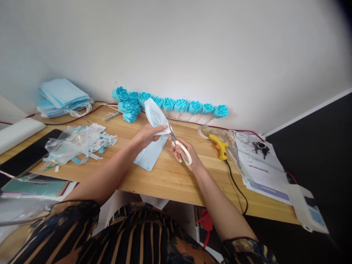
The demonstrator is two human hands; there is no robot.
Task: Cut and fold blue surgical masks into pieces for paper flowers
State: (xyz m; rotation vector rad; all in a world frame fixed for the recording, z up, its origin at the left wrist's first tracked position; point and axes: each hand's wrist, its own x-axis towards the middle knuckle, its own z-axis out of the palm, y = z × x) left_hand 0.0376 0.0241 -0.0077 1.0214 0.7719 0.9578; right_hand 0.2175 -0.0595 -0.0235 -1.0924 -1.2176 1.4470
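Observation:
Between the thumb and fingers of my left hand [151, 135] is a pale blue face mask sheet [155, 114], held up off the table and partly curled. My right hand [184, 154] is closed round the white handles of a pair of scissors [186, 153]. The scissor blades point away from me and lie against the right edge of the sheet; whether they cut into it I cannot tell. Below my hands, another light blue sheet [150, 156] lies flat on the wooden table [170, 179].
Blue paper-like flowers [180, 106] line the wall. A stack of blue masks [64, 93] stands at back left, with plastic and cut scraps [82, 143] nearer. On the right are a yellow glue gun [220, 146] with a black cord, papers [257, 165] and keys [261, 146].

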